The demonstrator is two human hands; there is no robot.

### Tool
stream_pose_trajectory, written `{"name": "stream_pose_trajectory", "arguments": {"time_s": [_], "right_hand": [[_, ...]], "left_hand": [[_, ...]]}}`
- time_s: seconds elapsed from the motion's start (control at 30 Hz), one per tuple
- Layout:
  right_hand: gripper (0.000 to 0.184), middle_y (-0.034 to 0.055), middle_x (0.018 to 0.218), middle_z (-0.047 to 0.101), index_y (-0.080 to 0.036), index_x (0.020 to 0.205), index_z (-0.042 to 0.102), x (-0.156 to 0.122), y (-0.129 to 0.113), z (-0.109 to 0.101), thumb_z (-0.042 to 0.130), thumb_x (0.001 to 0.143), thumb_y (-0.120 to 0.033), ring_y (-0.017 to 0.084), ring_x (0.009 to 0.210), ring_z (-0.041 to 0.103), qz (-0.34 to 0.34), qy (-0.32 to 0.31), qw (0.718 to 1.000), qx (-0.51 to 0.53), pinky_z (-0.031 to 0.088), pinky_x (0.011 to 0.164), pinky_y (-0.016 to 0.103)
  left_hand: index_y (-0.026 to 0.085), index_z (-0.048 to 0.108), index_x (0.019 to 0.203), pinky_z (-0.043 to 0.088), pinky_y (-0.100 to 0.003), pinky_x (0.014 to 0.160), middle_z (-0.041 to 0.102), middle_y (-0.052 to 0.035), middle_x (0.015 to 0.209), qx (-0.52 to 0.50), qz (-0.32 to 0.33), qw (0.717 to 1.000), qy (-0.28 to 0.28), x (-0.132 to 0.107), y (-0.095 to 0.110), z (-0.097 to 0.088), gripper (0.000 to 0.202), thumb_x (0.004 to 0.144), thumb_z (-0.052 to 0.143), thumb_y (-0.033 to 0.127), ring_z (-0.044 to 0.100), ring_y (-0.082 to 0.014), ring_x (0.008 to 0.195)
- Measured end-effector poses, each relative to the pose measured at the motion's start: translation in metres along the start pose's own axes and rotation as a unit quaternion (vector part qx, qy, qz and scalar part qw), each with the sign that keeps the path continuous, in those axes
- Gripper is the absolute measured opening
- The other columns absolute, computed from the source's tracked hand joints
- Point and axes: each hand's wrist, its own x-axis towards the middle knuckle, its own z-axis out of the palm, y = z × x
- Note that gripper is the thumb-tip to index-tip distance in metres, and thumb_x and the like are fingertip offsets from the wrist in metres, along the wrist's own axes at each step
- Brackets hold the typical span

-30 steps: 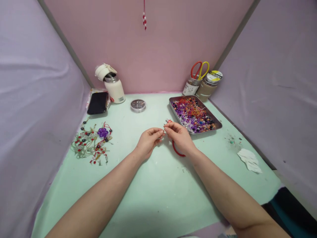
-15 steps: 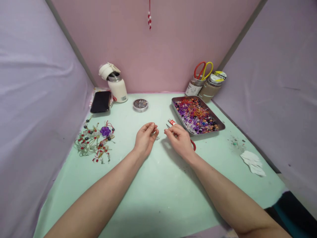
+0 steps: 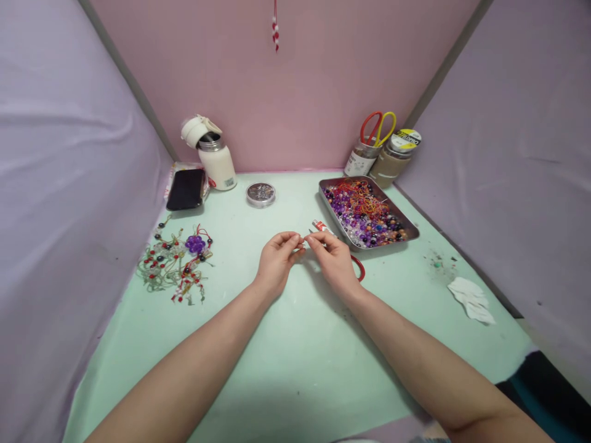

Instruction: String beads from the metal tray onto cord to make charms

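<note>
Since it's so tiny on my feed, I can't tell what small piece (image 3: 303, 240) I'm pinching; left hand (image 3: 277, 261) and right hand (image 3: 334, 261) are nearly fingertip to fingertip, both clamped on it, just front-left of the bead tray (image 3: 410, 229); red-handled scissors (image 3: 362, 269) poke out from under the right hand, in front of the tray, plus what looks like a lighter (image 3: 320, 226) near its left edge; further left there's a round clear case (image 3: 261, 193), then beaded cords (image 3: 159, 261) and a purple flower (image 3: 195, 244); behind the tray, a jar (image 3: 359, 163) with red and yellow handles (image 3: 379, 131) sticking up.
</note>
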Motion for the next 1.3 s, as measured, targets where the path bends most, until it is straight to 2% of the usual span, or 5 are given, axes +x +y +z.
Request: {"name": "stream_pose_trajectory", "arguments": {"time_s": [0.23, 0.43, 0.73, 1.03, 1.3], "right_hand": [[0.016, 0.0017, 0.082, 0.067, -0.020, 0.085, 0.065, 0.003, 0.002, -0.003, 0.059, 0.082, -0.035, 0.016, 0.075, 0.058, -0.013, 0.007, 1.000, 0.002, 0.044, 0.072, 0.029], [0.019, 0.0029, 0.086, 0.070, -0.019, 0.089, 0.070, 0.004, 0.000, -0.006, 0.062, 0.078, -0.033, 0.016, 0.071, 0.058, -0.004, 0.013, 0.998, -0.069, 0.044, 0.070, 0.029], [0.015, 0.0006, 0.079, 0.069, -0.018, 0.078, 0.068, 0.003, -0.001, -0.008, 0.058, 0.080, -0.029, 0.016, 0.074, 0.059, -0.021, -0.002, 0.995, -0.095, 0.044, 0.073, 0.028], [0.015, 0.0008, 0.076, 0.069, -0.019, 0.077, 0.067, 0.002, -0.007, -0.008, 0.057, 0.080, -0.028, 0.016, 0.070, 0.057, -0.029, -0.012, 0.991, -0.132, 0.044, 0.074, 0.030], [0.014, 0.0002, 0.074, 0.068, -0.019, 0.073, 0.066, 0.001, -0.008, -0.008, 0.057, 0.080, -0.028, 0.016, 0.070, 0.058, -0.030, -0.012, 0.990, -0.141, 0.044, 0.074, 0.029]], "left_hand": [[0.017, 0.065, 0.078, 0.039, -0.022, 0.061, 0.060, 0.0020, 0.071, 0.156, 0.064, 0.986, 0.013, 0.002, 0.001, -0.003, 0.016, 0.071, 0.070, 0.030, 0.049, -0.0079, 0.062], [0.016, 0.062, 0.075, 0.039, -0.022, 0.059, 0.057, 0.0028, 0.064, 0.110, 0.027, 0.994, -0.010, 0.000, 0.004, 0.000, 0.018, 0.066, 0.073, 0.026, 0.049, -0.0071, 0.058], [0.013, 0.064, 0.077, 0.045, -0.022, 0.064, 0.062, 0.0002, 0.069, 0.042, -0.030, 0.999, 0.001, 0.000, 0.006, 0.000, 0.028, 0.057, 0.080, 0.025, 0.056, -0.0077, 0.062], [0.013, 0.064, 0.071, 0.040, -0.020, 0.058, 0.059, 0.0016, 0.066, 0.066, -0.021, 0.998, 0.000, -0.001, 0.006, 0.001, 0.022, 0.059, 0.079, 0.025, 0.052, -0.0058, 0.058], [0.014, 0.065, 0.072, 0.042, -0.021, 0.061, 0.060, 0.0012, 0.068, 0.050, -0.025, 0.998, -0.003, -0.002, 0.006, 0.001, 0.023, 0.058, 0.080, 0.025, 0.054, -0.0066, 0.060]]}}
